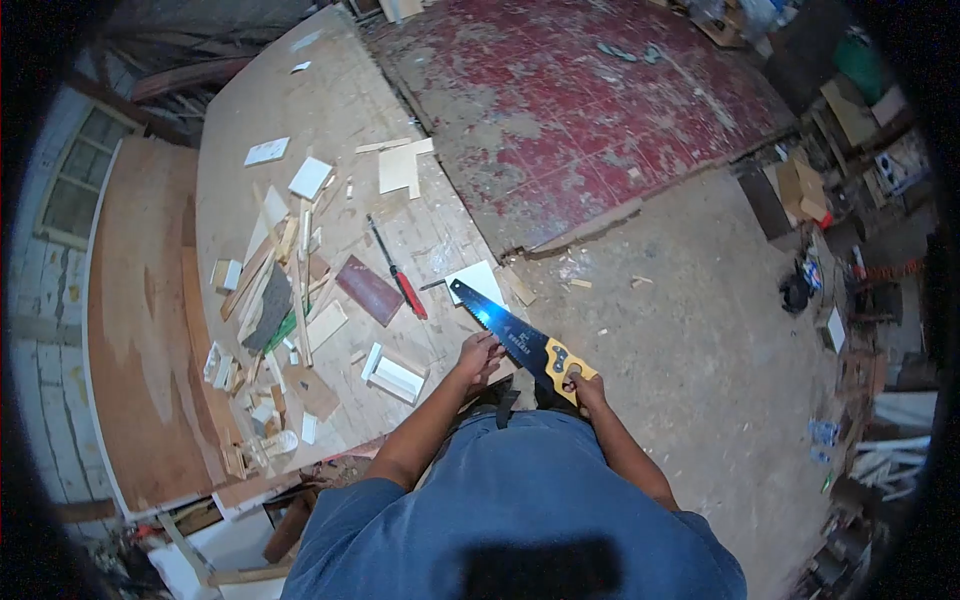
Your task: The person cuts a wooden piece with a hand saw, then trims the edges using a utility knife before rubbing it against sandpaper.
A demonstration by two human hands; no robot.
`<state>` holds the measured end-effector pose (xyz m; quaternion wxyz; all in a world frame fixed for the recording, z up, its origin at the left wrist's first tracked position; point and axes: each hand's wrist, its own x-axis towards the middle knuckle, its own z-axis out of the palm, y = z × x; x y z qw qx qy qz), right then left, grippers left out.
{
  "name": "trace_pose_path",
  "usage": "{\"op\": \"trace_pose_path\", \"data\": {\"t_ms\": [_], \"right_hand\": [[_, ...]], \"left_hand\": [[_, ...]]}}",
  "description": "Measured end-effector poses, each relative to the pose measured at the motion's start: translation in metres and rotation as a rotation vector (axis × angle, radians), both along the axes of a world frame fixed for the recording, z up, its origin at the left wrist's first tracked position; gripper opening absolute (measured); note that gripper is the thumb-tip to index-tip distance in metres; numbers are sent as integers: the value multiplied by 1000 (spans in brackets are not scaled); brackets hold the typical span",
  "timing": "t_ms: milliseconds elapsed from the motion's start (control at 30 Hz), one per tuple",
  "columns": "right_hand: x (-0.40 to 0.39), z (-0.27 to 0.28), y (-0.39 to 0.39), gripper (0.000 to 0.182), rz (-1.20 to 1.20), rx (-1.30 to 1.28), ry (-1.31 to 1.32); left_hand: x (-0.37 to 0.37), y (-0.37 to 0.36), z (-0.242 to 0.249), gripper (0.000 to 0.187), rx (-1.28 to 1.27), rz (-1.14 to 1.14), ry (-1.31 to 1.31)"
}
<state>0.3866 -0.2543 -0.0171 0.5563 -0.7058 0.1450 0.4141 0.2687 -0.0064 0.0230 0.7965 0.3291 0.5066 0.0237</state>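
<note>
Handsaw (510, 335) extends far and left from the right hand (586, 388) closed around its yellow handle (558, 358), its tip overlapping a white board (481, 275). The left hand (481, 358) is near the toothed edge; I cannot tell whether it grips anything.

Left hand (481, 358), one; right hand (590, 389), one; hands in all, two. Saw (515, 336), one. Red-handled tool (407, 292), one. Dark reddish-brown slab (370, 291), one. Ragged grey piece (268, 308), one. Larger flat white pieces (310, 177), three. White channel-shaped piece (396, 374), one. Notched pale board (402, 168), one. Wood strips and offcuts (326, 325), over ten, overlapping, exact count not determinable. Surface (250, 100) carrying the loose stock, one. Brown cardboard box (800, 185), one.
</note>
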Motion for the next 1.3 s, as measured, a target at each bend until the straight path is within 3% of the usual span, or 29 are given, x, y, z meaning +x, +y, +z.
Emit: {"op": "trace_pose_path", "data": {"t_ms": [67, 267, 333, 667, 733, 967, 1033, 1167, 1233, 1300], "right_hand": [[-20, -1, -5, 15, 19, 91, 85], [-75, 1, -22, 30, 14, 5, 330], [-91, 5, -22, 28, 57, 39, 330], [-128, -17, -13, 31, 32, -20, 280], [-126, -19, -7, 29, 61, -11, 246], [-123, -8, 4, 27, 97, -86, 203], [-125, -11, 4, 27, 107, -83, 206], [-133, -6, 7, 27, 83, -43, 234], [-138, -31, 1, 29, 119, -66, 207], [-140, -40, -1, 30, 157, -86, 177]], "left_hand": [[-2, -1, -3, 11, 38, -8, 71], [-32, 14, -42, 14, 113, -102, 76], [-40, 23, -45, 15, 211, -244, 27], [-47, 42, -61, 8, 353, -318, -1], [-44, 47, -64, 9, 464, -449, -38], [-41, 50, -70, 10, 547, -435, 56], [-45, 53, -78, 22, 850, -550, 18], [-46, 53, -85, 39, 1011, -593, 192], [-41, 45, -52, 63, 1345, -654, 246], [-34, 43, -30, 71, 1443, -746, 217]]}}
